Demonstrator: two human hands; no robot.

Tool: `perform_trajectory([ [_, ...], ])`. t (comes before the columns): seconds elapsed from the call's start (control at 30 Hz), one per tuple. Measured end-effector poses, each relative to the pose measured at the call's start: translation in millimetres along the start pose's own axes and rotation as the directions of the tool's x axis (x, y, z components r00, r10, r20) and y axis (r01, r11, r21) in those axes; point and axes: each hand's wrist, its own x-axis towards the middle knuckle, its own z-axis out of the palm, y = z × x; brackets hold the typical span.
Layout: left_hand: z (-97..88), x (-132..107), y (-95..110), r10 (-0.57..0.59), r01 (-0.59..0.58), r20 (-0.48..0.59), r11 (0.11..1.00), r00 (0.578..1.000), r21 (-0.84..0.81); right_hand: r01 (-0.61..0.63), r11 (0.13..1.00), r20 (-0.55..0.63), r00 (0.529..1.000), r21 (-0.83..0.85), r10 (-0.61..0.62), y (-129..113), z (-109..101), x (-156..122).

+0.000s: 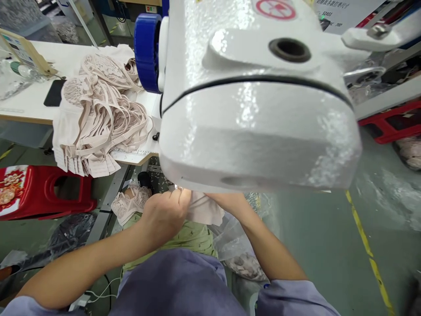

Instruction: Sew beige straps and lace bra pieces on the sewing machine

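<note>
Up front, white mach. head (259,127). To L, on white counter (31,97), big pile of beige lace garments (105,114). Below, gripping w/ L hand (167,213), fingers curled in, beige cloth pc (205,210) just below mach. head's front edge. On cloth's R, R hand (230,202); can't tell how open or grip, w/ fingers hidden behind mach. head.

Your bare left forearm (95,256) and right forearm (271,241) reach forward and inward, your left hand (168,214) curled with fingers bent, your right hand (232,202) near it, fingers hidden.
</note>
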Motion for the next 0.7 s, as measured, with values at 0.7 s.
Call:
perform_trajectory([
  [0.7, 5.6, -14.8, -6.3, -0.094, 0.102, 0.168, 0.994, 0.981, -0.043, 0.011, 1.000, -0.079, 0.997, -0.004, -0.012, 11.2, 7.0, -6.4],
])
